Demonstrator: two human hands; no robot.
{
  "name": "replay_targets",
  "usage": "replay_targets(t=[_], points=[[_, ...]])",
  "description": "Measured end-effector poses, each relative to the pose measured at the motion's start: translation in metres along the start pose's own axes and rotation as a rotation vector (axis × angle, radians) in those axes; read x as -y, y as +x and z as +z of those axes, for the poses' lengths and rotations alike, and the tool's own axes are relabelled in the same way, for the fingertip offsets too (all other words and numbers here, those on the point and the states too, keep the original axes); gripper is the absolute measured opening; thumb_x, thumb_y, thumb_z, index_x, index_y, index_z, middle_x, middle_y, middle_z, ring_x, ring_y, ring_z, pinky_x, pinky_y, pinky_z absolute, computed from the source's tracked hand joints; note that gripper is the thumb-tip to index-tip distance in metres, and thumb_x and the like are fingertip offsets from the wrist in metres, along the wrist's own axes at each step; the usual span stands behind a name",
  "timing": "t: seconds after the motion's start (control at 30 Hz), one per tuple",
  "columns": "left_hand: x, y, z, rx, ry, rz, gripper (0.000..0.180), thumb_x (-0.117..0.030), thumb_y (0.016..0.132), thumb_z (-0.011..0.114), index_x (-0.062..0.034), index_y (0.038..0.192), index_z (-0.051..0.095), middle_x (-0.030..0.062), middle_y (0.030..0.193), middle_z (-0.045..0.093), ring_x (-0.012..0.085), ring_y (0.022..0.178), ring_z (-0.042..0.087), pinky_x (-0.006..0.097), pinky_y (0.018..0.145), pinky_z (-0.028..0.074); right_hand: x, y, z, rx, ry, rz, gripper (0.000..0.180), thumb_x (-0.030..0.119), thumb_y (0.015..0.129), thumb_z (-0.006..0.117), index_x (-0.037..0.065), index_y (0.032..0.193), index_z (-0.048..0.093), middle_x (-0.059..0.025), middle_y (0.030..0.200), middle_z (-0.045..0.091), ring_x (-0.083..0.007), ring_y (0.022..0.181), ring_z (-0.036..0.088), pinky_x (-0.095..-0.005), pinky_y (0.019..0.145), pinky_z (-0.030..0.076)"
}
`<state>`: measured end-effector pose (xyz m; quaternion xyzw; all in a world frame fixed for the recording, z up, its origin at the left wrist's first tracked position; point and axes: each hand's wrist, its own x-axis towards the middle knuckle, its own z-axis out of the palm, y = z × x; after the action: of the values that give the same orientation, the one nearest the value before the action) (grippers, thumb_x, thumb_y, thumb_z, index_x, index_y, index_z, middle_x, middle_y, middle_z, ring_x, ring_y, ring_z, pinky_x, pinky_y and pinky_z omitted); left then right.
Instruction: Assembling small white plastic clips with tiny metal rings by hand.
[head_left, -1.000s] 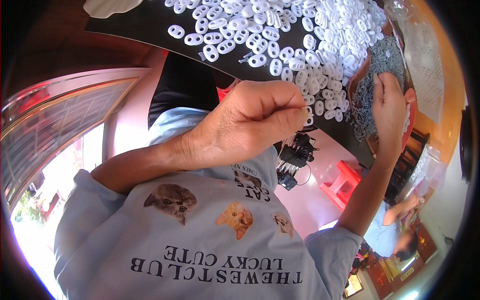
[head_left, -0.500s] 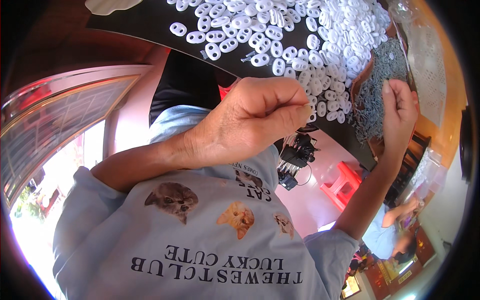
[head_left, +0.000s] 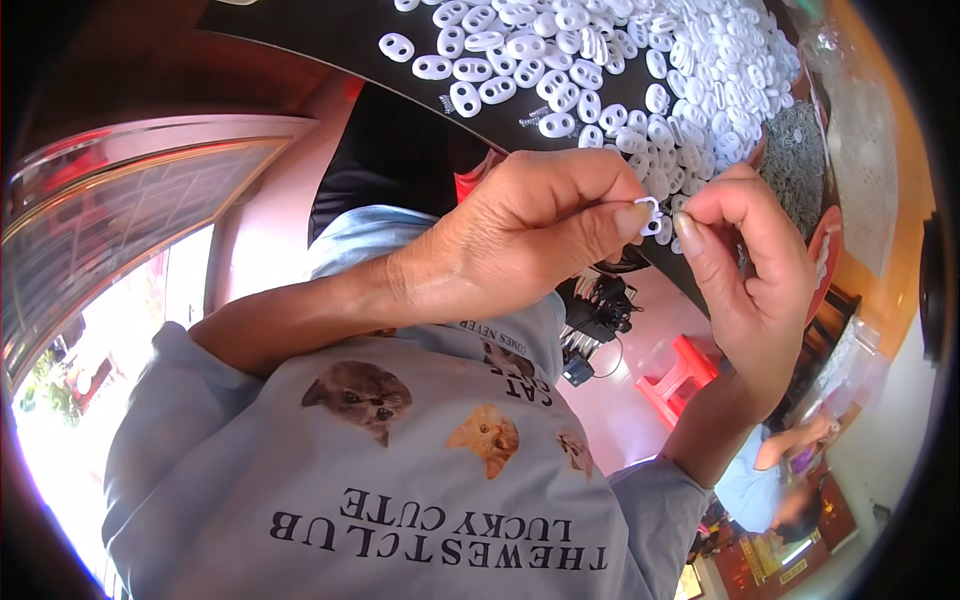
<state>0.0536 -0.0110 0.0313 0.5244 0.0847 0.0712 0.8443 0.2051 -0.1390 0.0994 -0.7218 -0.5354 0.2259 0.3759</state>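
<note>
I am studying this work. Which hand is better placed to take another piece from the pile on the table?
Probably the right hand: the left hand is busy pinching the white piece, and the pile lies nearer the right.

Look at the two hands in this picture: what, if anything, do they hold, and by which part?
The left hand pinches a small white plastic piece by its left end, between thumb and fingertips. The right hand meets it from the right; its exact contact cannot be told.

I see left hand [head_left: 520, 245] pinching small white two-hole piece [head_left: 649, 213] at fingertips; right hand [head_left: 752, 270] touching it. Pile of white pieces [head_left: 640, 70] on black table [head_left: 330, 30], grey springs [head_left: 795, 160] beside.
</note>
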Motion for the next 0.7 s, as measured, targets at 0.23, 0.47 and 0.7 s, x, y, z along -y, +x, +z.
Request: replay_targets(t=[0.23, 0.47, 0.7], points=[[-0.001, -0.001, -0.007, 0.022, -0.087, -0.003, 0.016, -0.016, 0.1, 0.052, -0.0019, 0.099, 0.059, -0.0008, 0.079, 0.056, 0.0045, 0.066, 0.045, 0.02, 0.06, 0.039, 0.003, 0.008, 0.007, 0.039, 0.02, -0.037, 0.008, -0.006, 0.084, 0.061, -0.003, 0.09, 0.056, -0.0045, 0.076, 0.052, -0.0093, 0.06, 0.044, -0.022, 0.053, 0.035], [-0.003, -0.003, -0.014, 0.031, -0.113, -0.01, 0.016, -0.016, 0.1, 0.052, -0.0024, 0.1, 0.06, -0.0019, 0.08, 0.056, 0.0039, 0.067, 0.045, 0.02, 0.061, 0.039, 0.005, 0.014, 0.008, 0.028, 0.083, 0.011, 0.008, -0.005, 0.085, 0.062, -0.003, 0.089, 0.056, -0.003, 0.076, 0.053, -0.0073, 0.062, 0.043, -0.0203, 0.055, 0.034], [-0.003, -0.004, -0.017, 0.038, -0.116, -0.011, 0.017, -0.017, 0.1, 0.052, -0.0028, 0.1, 0.061, -0.0028, 0.079, 0.055, 0.0037, 0.068, 0.044, 0.02, 0.062, 0.039, 0.009, 0.018, 0.014, 0.017, 0.127, 0.101, 0.007, -0.005, 0.085, 0.061, -0.003, 0.088, 0.055, -0.0024, 0.075, 0.052, -0.0065, 0.062, 0.042, -0.02, 0.055, 0.032]])
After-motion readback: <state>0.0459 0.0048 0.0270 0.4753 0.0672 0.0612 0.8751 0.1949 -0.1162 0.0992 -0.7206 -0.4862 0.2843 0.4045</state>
